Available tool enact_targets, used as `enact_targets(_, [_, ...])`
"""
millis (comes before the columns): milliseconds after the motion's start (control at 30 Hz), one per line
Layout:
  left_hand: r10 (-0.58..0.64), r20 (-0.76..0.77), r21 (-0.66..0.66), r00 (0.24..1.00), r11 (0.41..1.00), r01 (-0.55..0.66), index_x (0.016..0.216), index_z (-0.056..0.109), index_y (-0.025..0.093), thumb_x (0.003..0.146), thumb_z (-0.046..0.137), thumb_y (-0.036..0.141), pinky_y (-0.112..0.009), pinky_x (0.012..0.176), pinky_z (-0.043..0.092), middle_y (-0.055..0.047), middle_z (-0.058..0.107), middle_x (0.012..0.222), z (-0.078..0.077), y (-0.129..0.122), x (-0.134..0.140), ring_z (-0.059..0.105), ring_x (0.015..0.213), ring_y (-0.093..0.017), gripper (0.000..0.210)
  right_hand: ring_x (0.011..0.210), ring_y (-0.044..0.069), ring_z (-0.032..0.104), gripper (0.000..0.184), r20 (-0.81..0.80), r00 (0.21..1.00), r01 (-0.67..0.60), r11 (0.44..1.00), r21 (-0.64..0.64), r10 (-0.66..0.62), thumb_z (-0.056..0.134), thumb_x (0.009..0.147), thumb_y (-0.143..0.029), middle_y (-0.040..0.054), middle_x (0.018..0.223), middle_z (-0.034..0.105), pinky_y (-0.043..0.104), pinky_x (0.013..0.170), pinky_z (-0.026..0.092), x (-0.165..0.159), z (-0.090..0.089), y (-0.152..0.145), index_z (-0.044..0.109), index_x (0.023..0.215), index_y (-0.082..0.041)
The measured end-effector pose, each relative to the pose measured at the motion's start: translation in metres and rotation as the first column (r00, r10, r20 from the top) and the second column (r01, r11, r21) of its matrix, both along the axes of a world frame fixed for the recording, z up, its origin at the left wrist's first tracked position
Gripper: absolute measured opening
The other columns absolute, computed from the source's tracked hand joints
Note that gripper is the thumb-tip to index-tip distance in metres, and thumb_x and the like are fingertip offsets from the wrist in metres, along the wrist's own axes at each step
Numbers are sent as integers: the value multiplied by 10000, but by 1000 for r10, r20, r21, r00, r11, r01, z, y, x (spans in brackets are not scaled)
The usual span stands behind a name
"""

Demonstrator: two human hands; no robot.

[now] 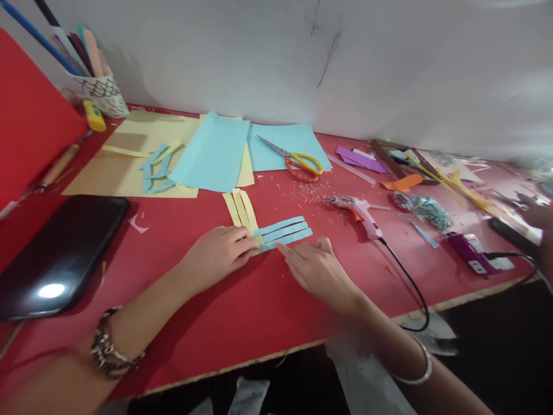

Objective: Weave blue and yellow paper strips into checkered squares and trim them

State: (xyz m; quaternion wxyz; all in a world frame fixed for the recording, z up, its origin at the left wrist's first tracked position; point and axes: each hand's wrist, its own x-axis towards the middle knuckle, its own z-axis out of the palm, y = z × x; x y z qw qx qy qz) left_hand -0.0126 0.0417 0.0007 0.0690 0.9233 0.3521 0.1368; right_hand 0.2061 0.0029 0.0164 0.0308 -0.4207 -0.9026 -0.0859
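Note:
Yellow paper strips (242, 208) run away from me, and blue paper strips (283, 230) point to the right; they meet at a corner on the red table. My left hand (220, 253) has its fingers curled together on that corner, pressing or pinching the strips and hiding part of the join. With a fingertip, my right hand (317, 268) touches the nearest blue strip near the join. Its fingers are stretched out, with the thumb apart. Scissors (298, 161) with yellow and orange handles lie on blue paper sheets (211, 153) behind the strips.
Right of my hands lies a pink glue gun (356, 212), its black cord hanging over the edge. A dark phone-like slab (64, 248) is at left. Cut blue pieces (159, 167), a pen cup (103, 92) and a purple box (470, 252) also stand around. Another person's hand (538, 216) shows far right.

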Motion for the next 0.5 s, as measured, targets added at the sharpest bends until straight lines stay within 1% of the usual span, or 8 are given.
enact_targets(167, [3,11,-36,1000,999,-3,849,629,192,878,348,211,-255,616,407,-35,629,810,1,-1,1,578,707,-142,283,634,148,571,335,46,991,130,991,-20,-129,335,895,-129,33,687,664,318,665,246,11,5,1,567,1137,-124])
enact_targets(233, [8,10,-38,1000,999,-8,841,630,191,874,356,209,-257,609,406,-36,632,812,1,-1,1,578,696,-144,276,637,152,578,328,61,987,149,988,-33,-147,336,898,-148,42,706,672,319,671,259,9,8,0,561,1134,-113])
enact_targets(300, [10,16,-31,1000,999,-9,842,630,191,872,360,203,-259,609,407,-34,632,805,0,-1,0,578,688,-147,272,629,153,579,324,67,991,115,992,-42,-112,352,897,-162,41,697,668,319,672,270,2,10,-2,549,1148,-111])
enact_targets(400, [5,41,-17,999,1000,-4,839,632,187,868,360,188,-258,609,407,-34,626,781,0,-2,0,576,683,-149,273,607,154,573,321,58,998,39,999,-23,-37,384,889,-161,29,668,655,322,682,287,-8,9,-4,548,1162,-116])
enact_targets(500, [6,48,-16,999,1000,-5,836,632,181,871,363,193,-259,597,403,-38,625,781,0,-2,0,573,677,-152,272,599,154,574,314,59,998,17,1000,-3,-16,399,878,-123,29,653,647,323,685,303,-9,6,-4,568,1142,-99])
